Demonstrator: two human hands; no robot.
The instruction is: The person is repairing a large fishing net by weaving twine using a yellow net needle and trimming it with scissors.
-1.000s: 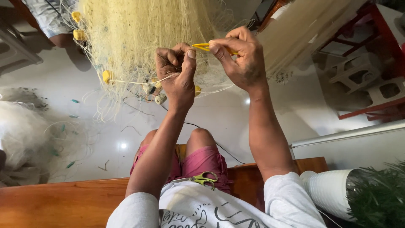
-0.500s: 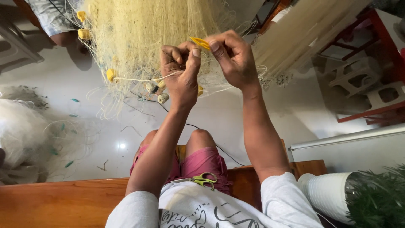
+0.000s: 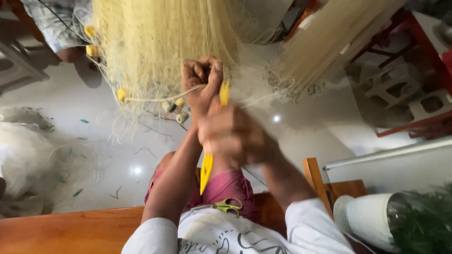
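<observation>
Your left hand [image 3: 201, 83] fisted tight on pale yellow net [image 3: 160, 42] edge line, held up front. Your right hand [image 3: 234, 136], blurred, closed round yellow netting needle [image 3: 207, 167]. Mending midway; much net hangs unworked.

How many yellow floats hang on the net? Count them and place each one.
4 floats: two on the upper left edge of the net, one lower left, one beside the left hand. Folds may hide more.

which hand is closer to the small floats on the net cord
Left. The left hand grips the cord right beside the small floats; the right hand, blurred and holding the yellow needle, sits lower.
</observation>
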